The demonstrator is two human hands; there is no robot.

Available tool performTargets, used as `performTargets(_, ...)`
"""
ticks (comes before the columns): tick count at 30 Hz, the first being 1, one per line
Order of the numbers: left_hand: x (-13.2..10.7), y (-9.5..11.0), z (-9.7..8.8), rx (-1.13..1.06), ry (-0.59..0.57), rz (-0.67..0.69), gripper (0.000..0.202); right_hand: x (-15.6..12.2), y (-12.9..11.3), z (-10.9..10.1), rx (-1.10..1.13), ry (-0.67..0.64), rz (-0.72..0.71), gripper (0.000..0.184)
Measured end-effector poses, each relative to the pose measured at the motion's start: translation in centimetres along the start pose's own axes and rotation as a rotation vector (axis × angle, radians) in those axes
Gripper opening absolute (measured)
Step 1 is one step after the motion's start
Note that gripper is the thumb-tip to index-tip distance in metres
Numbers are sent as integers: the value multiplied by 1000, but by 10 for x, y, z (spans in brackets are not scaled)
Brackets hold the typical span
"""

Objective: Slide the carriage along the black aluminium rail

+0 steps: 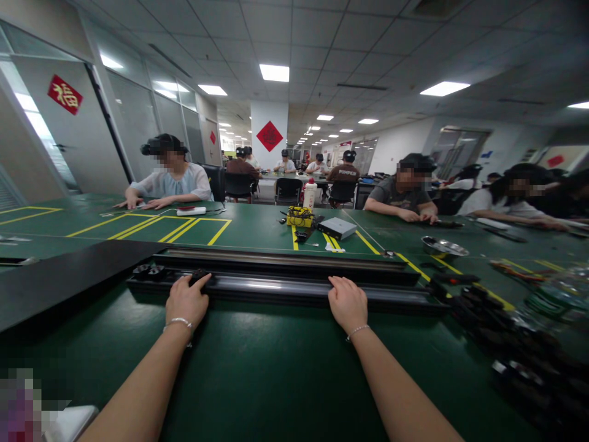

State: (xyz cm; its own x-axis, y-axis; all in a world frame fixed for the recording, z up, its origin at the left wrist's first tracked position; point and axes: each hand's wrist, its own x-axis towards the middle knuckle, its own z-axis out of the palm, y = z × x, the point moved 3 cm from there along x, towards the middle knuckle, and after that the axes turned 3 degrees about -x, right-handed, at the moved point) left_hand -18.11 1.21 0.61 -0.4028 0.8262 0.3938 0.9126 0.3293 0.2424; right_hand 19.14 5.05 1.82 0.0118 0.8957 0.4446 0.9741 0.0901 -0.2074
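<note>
Across the table in front of me lies a long black track (276, 286) with a shiny grey channel. My left hand (186, 302) is at its left part, fingers bent around a small black part (200, 275) that sits on the channel. My right hand (348, 302) grips the near edge further right, its fingers over the rim and its thumb hidden. Small round black pieces (148, 271) sit at the left end of the track. Directly behind it lies a second long black track (294, 260), parallel and touched by neither hand.
A long black panel (69, 276) lies at the left. To the right are a heap of black parts (519, 350), a plastic bottle (556, 298) and a metal bowl (444, 247). Beyond the tracks stand a grey box (337, 229) and a yellow holder (300, 216). People sit across the table.
</note>
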Motion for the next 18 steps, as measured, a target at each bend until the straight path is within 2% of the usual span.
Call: performTargets(18,-1,3,-3,46,-1,19,48,-1,1,1,21,1,13,40)
